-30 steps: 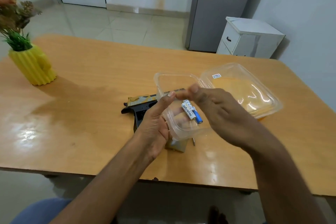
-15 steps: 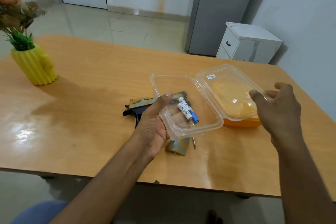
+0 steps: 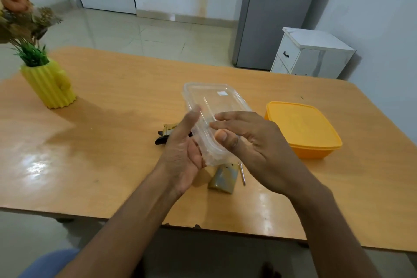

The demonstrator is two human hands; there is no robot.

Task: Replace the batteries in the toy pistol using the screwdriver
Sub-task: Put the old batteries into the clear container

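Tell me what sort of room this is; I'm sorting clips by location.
Probably a home dining or kitchen area: a wooden table bearing a yellow flower vase, a grey fridge-like appliance behind, and a tiled floor.

Lid down on the clear box

Half a second back we had the clear box open in the left hand, its lid lying over the yellow tub; now the lid is folded down over the tray, and the tub shows uncovered. The right hand has come back from the lid's far edge and pinches the near rim. The batteries no longer show.
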